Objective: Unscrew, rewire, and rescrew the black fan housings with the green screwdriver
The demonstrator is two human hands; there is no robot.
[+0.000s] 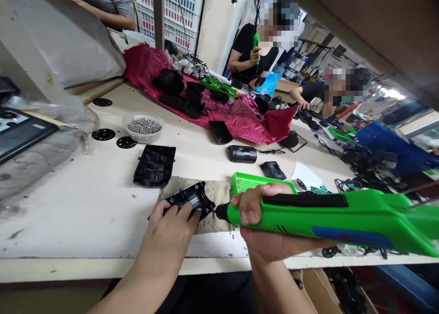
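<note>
My left hand (pixel 173 231) presses its fingers over a black plastic housing half (pixel 188 192), which lies tilted on a worn brown pad (pixel 219 190) near the front of the bench. A green electric screwdriver (pixel 302 215) is wrapped in my right hand (pixel 252 208) and lies almost level. Its black nose points left at the housing's right end; whether the tip touches it I cannot tell. Just behind the pad sits another black housing half (pixel 156 165). A clear tub of small screws (pixel 144 126) stands farther back on the left.
Beyond the screwdriver is a green perforated tray (pixel 245 182). Black discs (pixel 103 134) lie at the left, and a black cylindrical part (pixel 242 154) rests mid-bench. Red plastic sheeting (pixel 274 124) carries parts and cables. A co-worker (pixel 252 53) holds another green screwdriver; other people sit around.
</note>
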